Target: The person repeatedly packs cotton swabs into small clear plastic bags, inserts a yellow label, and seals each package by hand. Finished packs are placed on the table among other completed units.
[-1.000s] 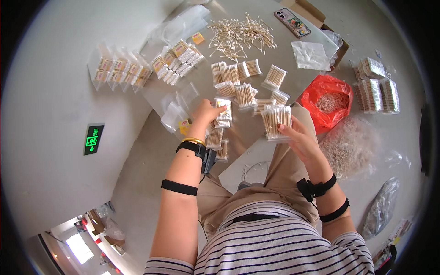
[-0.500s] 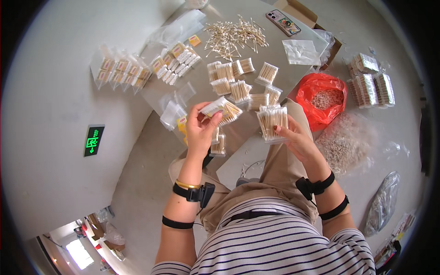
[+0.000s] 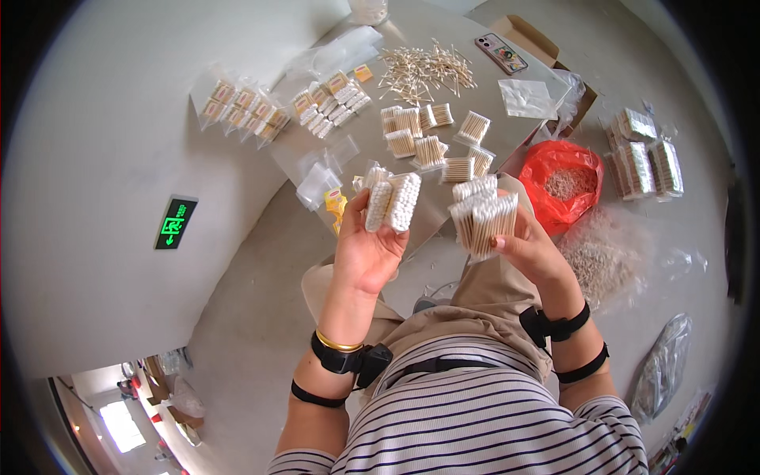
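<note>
My left hand (image 3: 367,255), palm turned up, is closed around packs of cotton swabs (image 3: 402,203) whose white tips face upward. In my right hand (image 3: 533,247) is a stack of cotton swab packs (image 3: 481,223), the thumb pressed against its near side and the wooden sticks showing. Just beyond both hands, several small bagged swab packs (image 3: 428,150) lie on the grey table (image 3: 332,103). Yellow card pieces (image 3: 336,203) and clear plastic bags (image 3: 318,184) lie beside my left fingers.
Loose cotton swabs (image 3: 427,70) are heaped farther back, near a phone (image 3: 500,53). Labelled packs (image 3: 331,103) stand at left. To the right are a red bag (image 3: 560,204) of swabs, a clear bag (image 3: 602,265) and bundled packs (image 3: 632,170). An open cardboard box (image 3: 529,38) sits behind.
My left hand has rolled over, so its packs now show white tips rather than stick sides. Both hands still hold their packs. The whole view has shifted slightly.
</note>
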